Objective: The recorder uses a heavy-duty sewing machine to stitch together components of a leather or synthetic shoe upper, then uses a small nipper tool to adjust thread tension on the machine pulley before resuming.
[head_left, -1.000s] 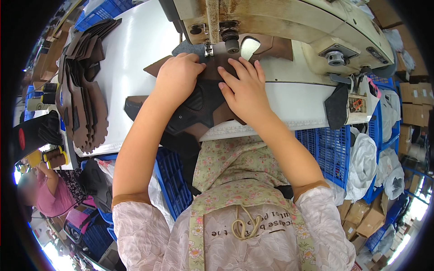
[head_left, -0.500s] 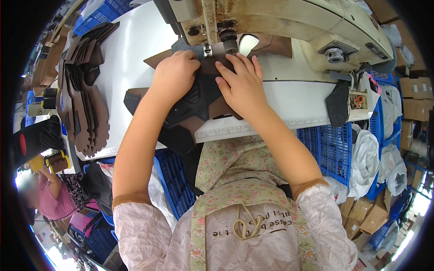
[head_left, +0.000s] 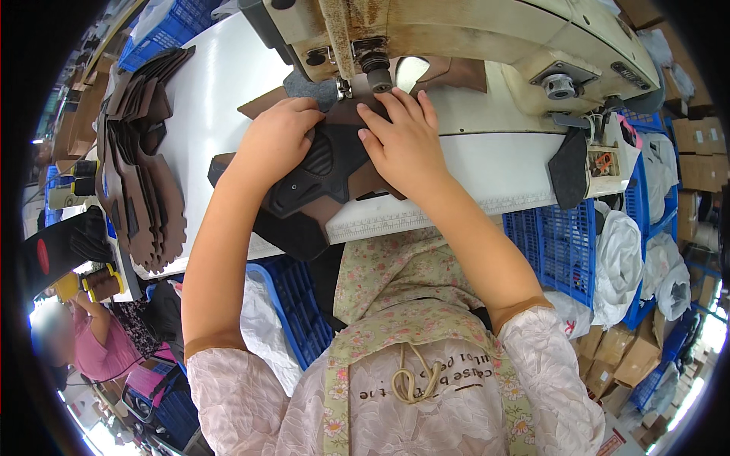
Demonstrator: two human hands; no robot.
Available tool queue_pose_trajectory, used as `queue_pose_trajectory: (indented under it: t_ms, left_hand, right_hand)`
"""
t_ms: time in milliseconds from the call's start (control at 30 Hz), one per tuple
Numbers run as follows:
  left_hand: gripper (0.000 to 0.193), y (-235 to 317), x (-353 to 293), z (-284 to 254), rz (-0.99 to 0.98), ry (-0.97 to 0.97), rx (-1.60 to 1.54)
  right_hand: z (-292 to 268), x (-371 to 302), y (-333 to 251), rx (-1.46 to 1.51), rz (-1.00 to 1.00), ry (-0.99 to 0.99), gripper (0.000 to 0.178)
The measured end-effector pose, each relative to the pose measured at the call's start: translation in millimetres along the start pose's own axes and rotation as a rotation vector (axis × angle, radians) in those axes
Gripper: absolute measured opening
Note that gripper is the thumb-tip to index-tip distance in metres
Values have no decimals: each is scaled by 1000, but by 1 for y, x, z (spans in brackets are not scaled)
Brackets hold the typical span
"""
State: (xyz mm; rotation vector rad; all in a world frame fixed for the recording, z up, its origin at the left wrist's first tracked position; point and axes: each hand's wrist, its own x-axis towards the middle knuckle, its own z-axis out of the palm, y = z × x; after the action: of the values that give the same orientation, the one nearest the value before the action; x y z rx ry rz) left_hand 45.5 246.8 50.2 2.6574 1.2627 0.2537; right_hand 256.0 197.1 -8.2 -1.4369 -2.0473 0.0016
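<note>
A brown-and-black shoe upper [head_left: 319, 182] lies on the sewing machine's white bed, partly beneath the presser foot [head_left: 344, 89]. My left hand [head_left: 277, 140] is left of the foot, its bent fingers together and gripping the upper; the fingertips are partly hidden. My right hand [head_left: 407, 144] rests on the upper right of the foot, fingers stretched and spread. A grey fabric patch [head_left: 312, 90] lies just left of the foot. Part of the upper droops over the table's front edge. The machine head [head_left: 471, 34] spans above both hands.
A stack of brown cut pieces [head_left: 141, 167] lies at the table's left. A black piece [head_left: 568, 171] hangs over the right front edge. Blue crates [head_left: 551, 251] stand below. Thread spools [head_left: 103, 281] and a person in pink [head_left: 106, 342] are at far left.
My left hand has shifted slightly left and down, showing more of the grey patch and the black ribbed part. The right hand has barely moved on the upper.
</note>
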Motion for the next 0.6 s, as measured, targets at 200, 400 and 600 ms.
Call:
queue_pose_trajectory:
  t_ms: [200, 400, 600]
  left_hand:
    - [31, 3, -2, 0, -12, -8, 32]
    - [27, 6, -2, 2, 27, 58, 40]
    - [33, 6, -3, 4, 13, 37, -14]
  right_hand:
    - [-2, 1, -3, -9, -21, 33, 33]
    - [1, 2, -21, 14, 48, -18, 46]
    - [4, 2, -26, 15, 111, -13, 53]
